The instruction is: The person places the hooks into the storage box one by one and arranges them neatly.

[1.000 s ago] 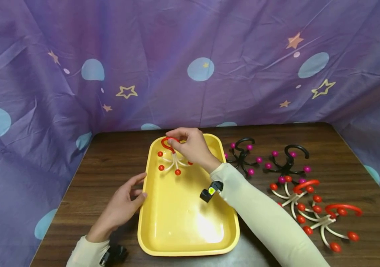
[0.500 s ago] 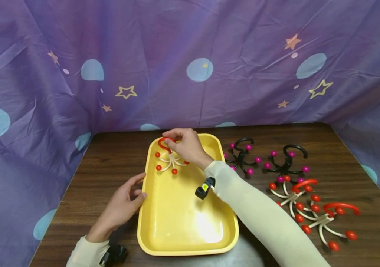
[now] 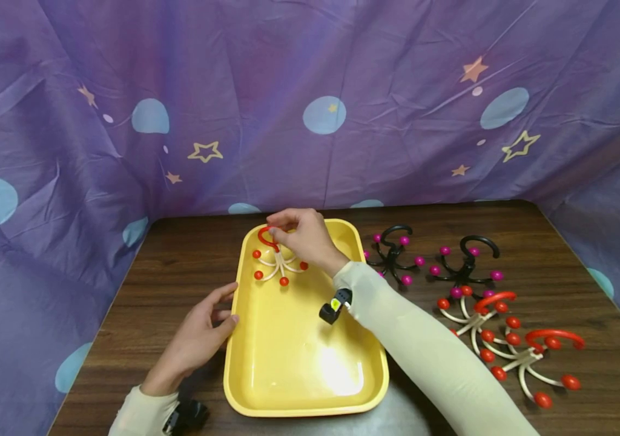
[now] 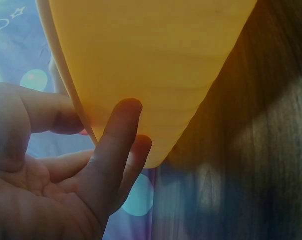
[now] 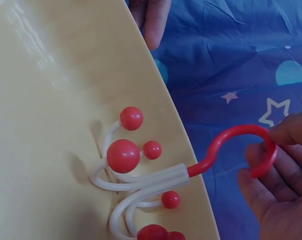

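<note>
The right hand (image 3: 306, 238) pinches the white hanger (image 5: 165, 177) by its red hook (image 5: 238, 129), likely for control, at the yellow tray's (image 3: 283, 339) eleven o'clock; the left hand (image 3: 195, 336), ungripping, touches the nine-o'clock rim (image 3: 227, 357), apparently bracing.

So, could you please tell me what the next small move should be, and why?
I'd probably let the right-hand grip ease the white-and-red hanger down slightly: it pinches the red hook, and the white arms are inside the yellow tray, though I can't tell whether they touch down.

An upright white hanger (image 3: 280, 259), red hook (image 5: 243, 129) uppermost, spreads its red balls (image 5: 123, 156) in the yellow tray (image 3: 293, 339), far left.
</note>
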Available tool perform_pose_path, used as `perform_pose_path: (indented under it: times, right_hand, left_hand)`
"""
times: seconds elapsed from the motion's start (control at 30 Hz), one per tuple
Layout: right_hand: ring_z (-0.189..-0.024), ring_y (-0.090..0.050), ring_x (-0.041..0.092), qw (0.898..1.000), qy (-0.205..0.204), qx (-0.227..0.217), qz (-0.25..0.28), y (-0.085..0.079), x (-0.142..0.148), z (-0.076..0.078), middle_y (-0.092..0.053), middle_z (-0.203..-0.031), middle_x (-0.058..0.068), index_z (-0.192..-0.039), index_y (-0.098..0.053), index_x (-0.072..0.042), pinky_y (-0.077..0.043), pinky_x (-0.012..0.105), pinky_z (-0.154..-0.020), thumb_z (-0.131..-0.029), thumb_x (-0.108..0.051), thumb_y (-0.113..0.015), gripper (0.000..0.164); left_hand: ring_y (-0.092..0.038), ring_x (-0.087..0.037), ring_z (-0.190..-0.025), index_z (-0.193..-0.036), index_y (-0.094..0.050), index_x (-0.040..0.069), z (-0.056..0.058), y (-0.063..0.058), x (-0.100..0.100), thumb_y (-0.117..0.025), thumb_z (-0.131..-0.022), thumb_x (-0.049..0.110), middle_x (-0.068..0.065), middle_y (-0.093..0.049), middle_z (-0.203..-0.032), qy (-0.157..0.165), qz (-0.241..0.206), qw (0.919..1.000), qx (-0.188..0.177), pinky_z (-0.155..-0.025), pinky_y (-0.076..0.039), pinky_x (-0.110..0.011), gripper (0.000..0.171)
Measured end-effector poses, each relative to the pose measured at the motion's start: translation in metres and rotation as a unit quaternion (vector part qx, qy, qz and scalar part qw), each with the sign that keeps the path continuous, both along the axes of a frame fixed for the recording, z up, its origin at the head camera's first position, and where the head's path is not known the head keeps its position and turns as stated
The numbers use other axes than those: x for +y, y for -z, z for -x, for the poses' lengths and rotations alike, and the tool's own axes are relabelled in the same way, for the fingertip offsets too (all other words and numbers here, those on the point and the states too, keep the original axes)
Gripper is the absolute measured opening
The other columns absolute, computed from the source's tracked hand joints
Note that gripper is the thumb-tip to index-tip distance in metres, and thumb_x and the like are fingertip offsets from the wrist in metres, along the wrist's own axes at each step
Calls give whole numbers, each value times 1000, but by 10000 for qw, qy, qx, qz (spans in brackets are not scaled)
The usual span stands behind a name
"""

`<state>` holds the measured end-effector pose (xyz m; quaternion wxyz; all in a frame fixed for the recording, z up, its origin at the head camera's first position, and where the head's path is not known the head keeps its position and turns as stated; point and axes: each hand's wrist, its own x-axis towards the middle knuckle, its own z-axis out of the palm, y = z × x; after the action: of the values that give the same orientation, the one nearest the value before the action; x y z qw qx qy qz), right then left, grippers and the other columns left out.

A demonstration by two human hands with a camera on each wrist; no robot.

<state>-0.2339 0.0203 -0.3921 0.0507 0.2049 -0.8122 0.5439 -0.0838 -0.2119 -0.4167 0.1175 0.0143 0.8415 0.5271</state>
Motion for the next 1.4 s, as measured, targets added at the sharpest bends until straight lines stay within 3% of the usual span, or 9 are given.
perform_pose_path:
  times: [0.53,0.7,0.87,1.1,1.4]
  right_hand:
    - [-96,-78,19,9983,-28,-230,528,-9,17,-12,-82,-108,8,-114,-81,-5,-62,25,-78,-92,-11,-82,22]
    - [-96,-77,20,9976,-59,-164,666,-12,26,-17,-82,-109,8,-114,-81,-5,-62,26,-71,-93,-11,-81,22]
    - [-95,-78,20,9973,23,-19,729,-20,37,-24,-82,-109,9,-114,-80,-5,-64,28,-76,-93,-10,-81,22]
    - [-98,-78,23,9973,213,154,692,-30,56,-32,-81,-111,11,-114,-80,-6,-64,29,-84,-93,-9,-80,22]
    - [-94,-78,23,9918,959,747,407,-35,93,-40,-81,-107,11,-113,-81,-6,-61,21,-82,-92,-10,-81,21]
  left_hand:
    - [-68,-31,-121,-160,-44,12,-1,3,0,-64,-102,6,-19,-51,-155,-30,1,10000,56,-76,-59,-27,61]
    - [-68,-32,-121,-160,-44,12,0,3,0,-63,-102,4,-20,-50,-156,-28,-117,9999,36,-76,-60,-27,61]
    - [-67,-34,-123,-160,-43,11,0,3,0,-62,-102,3,-20,-48,-156,-11,-163,9999,15,-77,-60,-27,62]
    - [-67,-35,-124,-160,-43,12,-1,3,-1,-62,-103,3,-20,-47,-158,-77,-285,9996,-49,-76,-63,-31,60]
    - [-70,-34,-120,-158,-45,12,-1,5,-2,-61,-105,7,-27,-67,-135,-30,-407,9991,-144,-78,-63,-34,55]
